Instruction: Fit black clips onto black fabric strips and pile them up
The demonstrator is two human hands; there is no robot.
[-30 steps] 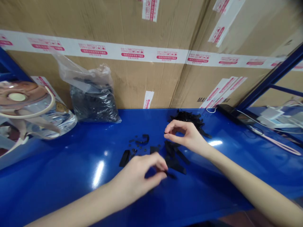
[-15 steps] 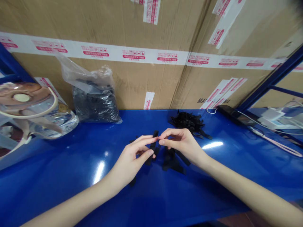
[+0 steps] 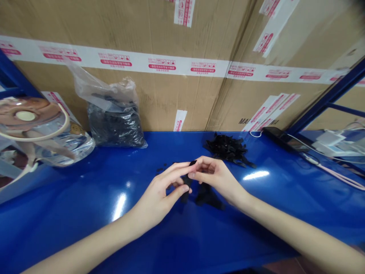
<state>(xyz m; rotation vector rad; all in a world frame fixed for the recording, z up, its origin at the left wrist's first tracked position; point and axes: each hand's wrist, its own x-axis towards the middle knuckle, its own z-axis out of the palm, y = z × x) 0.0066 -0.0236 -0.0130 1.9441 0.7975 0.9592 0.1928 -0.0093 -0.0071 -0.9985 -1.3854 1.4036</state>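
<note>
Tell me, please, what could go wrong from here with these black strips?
The held strip could slip, since the left hand pinches rather than wraps it. The loose strips below the right hand might get brushed aside. The small black bits beyond the left hand could scatter if bumped.

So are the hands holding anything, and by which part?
The left hand holds a black strip partway along, with thumb and fingers; whether the right hand holds anything can't be told.

The strip (image 3: 186, 180) is black, the table (image 3: 176, 243) blue, the tape (image 3: 181, 67) white with red print.
</note>
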